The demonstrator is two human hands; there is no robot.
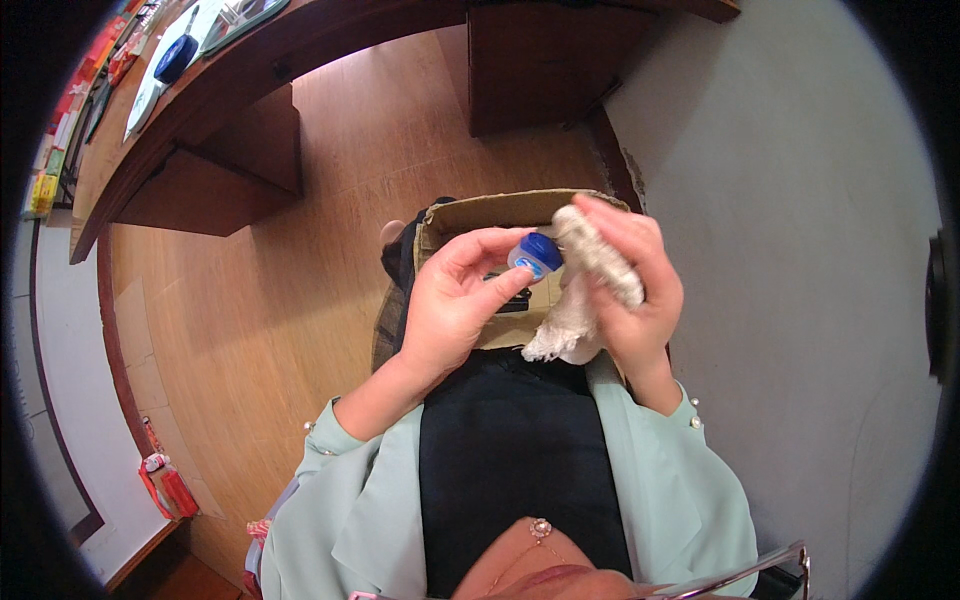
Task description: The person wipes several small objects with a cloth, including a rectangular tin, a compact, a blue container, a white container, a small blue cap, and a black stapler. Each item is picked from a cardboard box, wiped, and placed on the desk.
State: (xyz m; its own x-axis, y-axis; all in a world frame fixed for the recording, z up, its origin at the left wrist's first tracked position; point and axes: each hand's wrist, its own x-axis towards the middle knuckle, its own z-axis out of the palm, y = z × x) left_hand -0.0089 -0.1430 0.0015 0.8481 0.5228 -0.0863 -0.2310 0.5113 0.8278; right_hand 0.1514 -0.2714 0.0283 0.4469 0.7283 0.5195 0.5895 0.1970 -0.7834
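Note:
My left hand [457, 300] holds a small translucent plastic jar [529, 262] with a blue lid between thumb and fingers. The lid tilts toward my right hand [637, 277], whose fingers are closed around a bunched off-white cloth [592, 262]. A frayed end of the cloth hangs below that hand, and its upper part is close beside the jar lid; whether they touch cannot be told. Beneath both hands an open cardboard box [510, 202] stands at my lap. A black object [517, 303] lies inside it, partly hidden by my left hand.
A curved wooden desk [375, 30] spans the top, with a round blue-lidded container [176, 58] and papers at its left. Colourful packages line the far left edge. A grey wall [787, 225] rises at the right. A red package [171, 487] stands at lower left by the wooden floor.

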